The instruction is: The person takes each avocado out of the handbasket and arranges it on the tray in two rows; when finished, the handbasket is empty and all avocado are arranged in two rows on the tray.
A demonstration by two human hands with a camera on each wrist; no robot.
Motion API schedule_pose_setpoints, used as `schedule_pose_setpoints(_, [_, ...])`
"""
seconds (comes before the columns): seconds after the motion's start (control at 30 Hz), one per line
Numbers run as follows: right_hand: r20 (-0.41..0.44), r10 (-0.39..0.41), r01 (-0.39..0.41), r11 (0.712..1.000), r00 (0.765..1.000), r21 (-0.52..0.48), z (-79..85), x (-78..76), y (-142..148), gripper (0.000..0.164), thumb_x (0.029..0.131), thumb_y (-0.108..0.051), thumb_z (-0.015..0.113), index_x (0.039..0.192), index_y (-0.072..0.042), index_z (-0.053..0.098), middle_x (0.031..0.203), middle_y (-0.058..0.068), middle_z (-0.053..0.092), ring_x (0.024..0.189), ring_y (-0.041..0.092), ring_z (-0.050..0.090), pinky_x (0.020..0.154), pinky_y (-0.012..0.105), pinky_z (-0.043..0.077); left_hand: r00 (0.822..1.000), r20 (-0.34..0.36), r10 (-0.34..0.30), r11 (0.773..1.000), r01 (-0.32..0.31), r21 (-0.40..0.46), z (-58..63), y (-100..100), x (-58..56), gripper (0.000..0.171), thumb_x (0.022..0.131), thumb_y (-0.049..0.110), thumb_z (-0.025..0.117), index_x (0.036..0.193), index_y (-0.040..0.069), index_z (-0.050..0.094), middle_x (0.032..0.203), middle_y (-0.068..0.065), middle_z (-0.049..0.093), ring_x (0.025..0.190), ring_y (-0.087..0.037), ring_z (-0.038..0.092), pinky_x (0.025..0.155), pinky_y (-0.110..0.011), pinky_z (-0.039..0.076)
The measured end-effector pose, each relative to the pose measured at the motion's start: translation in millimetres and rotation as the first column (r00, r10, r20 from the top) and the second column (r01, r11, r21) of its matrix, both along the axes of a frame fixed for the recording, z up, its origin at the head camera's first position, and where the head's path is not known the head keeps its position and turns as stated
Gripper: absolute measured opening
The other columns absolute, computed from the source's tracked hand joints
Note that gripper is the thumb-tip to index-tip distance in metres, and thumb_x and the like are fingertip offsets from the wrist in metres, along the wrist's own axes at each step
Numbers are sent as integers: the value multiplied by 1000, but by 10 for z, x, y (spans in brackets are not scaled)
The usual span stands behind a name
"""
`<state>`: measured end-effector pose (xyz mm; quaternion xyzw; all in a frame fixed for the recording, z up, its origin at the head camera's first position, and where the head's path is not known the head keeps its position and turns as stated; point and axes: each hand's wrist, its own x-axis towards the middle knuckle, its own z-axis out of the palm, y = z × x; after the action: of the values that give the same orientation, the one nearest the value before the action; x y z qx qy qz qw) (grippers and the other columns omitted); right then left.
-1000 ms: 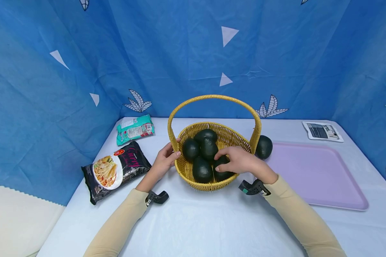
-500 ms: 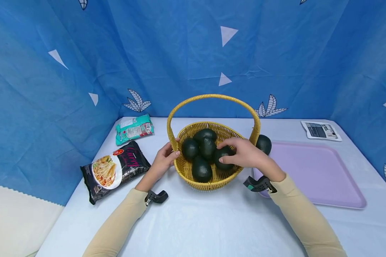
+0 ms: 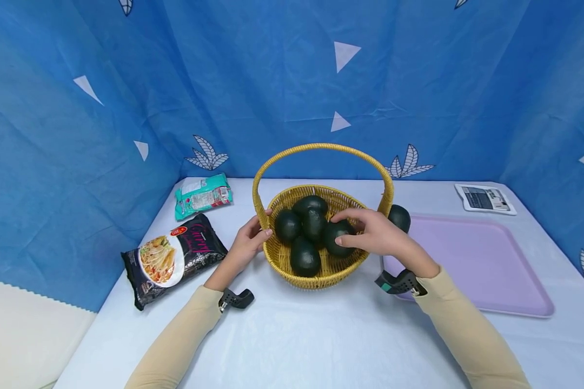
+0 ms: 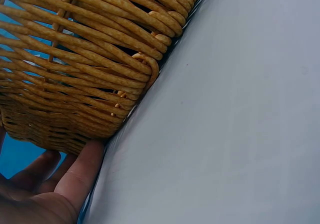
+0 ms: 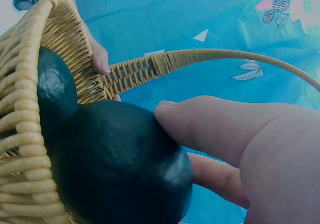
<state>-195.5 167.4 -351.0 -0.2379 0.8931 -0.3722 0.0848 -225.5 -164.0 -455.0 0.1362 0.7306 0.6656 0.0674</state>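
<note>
The right hand (image 3: 377, 233) has raised an avocado (image 5: 120, 159) (dark green).

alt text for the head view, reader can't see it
A right hand grips an avocado among four others in a wicker basket, while the left hand holds the basket's side. A noodle packet and a teal packet lie left; a purple tray right.
</note>
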Motion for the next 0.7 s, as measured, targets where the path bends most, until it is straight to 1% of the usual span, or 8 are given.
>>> schedule_pose_setpoints(0.13, [-4,-7,6,999,1000,-33,42,45,41,41,91,-22,74,130,-12,65,127,15,66,77,19,60,67,31,48,1000,-4,5,1000,-5,-3,4,-6,8,57,103,13,55,157,13,39,157,-23,44,129,-31,54,85,-24,60])
schedule_pose_setpoints(0.17, [-1,-7,7,999,1000,-42,53,59,54,42,91,-21,75,130,-12,65,122,15,67,71,18,57,63,31,45,1000,-5,3,1000,-3,-1,9,-3,11,57,102,13,56,157,13,39,157,-23,44,129,-32,54,85,-24,60])
schedule_pose_setpoints(0.2, [0,-6,6,999,1000,-47,63,72,70,42,91,-21,75,130,-12,65,119,15,67,71,16,56,61,29,45,1000,-4,1,1000,-1,0,7,-2,9,57,102,13,56,157,13,39,157,-23,44,129,-32,54,85,-24,60])
schedule_pose_setpoints(0.23, [5,-3,4,999,1000,-54,76,89,84,42,91,-20,75,131,-12,65,112,15,67,65,15,50,58,29,40,1000,-5,0,1000,0,1,7,-1,7,57,102,13,56,157,13,39,157,-23,44,130,-33,53,85,-24,60])
schedule_pose_setpoints(0.33, [7,12,-11,998,1000,-63,108,148,140,42,90,-20,76,130,-12,65,112,13,67,65,10,51,58,27,42,1000,-3,-4,1000,4,5,2,1,0,57,102,13,55,157,13,39,157,-24,43,130,-34,53,85,-24,60])
schedule_pose_setpoints(0.4, [8,22,-22,997,1000,-68,124,191,180,42,90,-18,77,130,-12,65,118,14,67,71,11,55,62,27,46,1000,-1,-5,1000,5,7,-3,1,-3,57,102,13,55,157,13,39,157,-24,44,130,-34,53,85,-25,60])
schedule_pose_setpoints(0.5, [15,38,-36,996,999,-86,143,264,249,41,90,-17,77,130,-10,66,130,16,65,89,13,65,73,26,56,1000,2,0,1000,0,5,-8,-1,-8,57,102,14,56,157,14,40,157,-23,44,129,-32,53,85,-25,60])
schedule_pose_setpoints(0.7, [80,87,-72,982,993,-174,160,402,404,42,91,-9,74,131,-2,64,130,23,63,95,9,71,73,29,62,1000,4,0,1000,0,2,5,-2,4,57,103,14,55,157,14,39,156,-23,44,128,-30,54,85,-25,60])
